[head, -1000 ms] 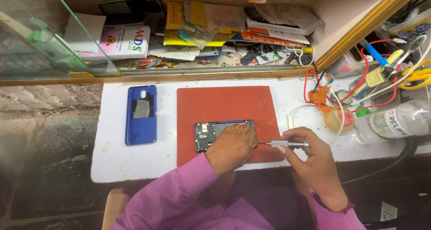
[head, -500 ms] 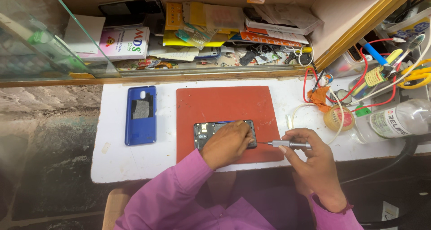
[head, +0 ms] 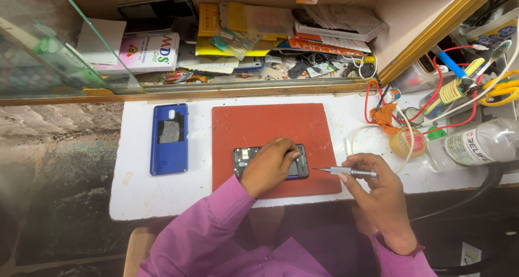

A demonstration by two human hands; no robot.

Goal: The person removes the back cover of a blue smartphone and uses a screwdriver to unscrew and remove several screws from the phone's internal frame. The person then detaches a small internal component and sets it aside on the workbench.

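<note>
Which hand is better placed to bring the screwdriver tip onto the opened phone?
Right. The right hand holds the slim grey metal screwdriver, tip pointing at the opened dark phone on the red rubber mat. The left hand rests on that phone.

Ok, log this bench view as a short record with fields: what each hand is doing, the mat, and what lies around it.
left hand: left hand rests on the opened phone, covering its middle
right hand: right hand holds a grey screwdriver, tip pointing at the phone's right end
mat: red mat under the phone, on the white bench
left of mat: blue back cover, lying flat
right of mat: clear bottle on its side, red wires
</note>
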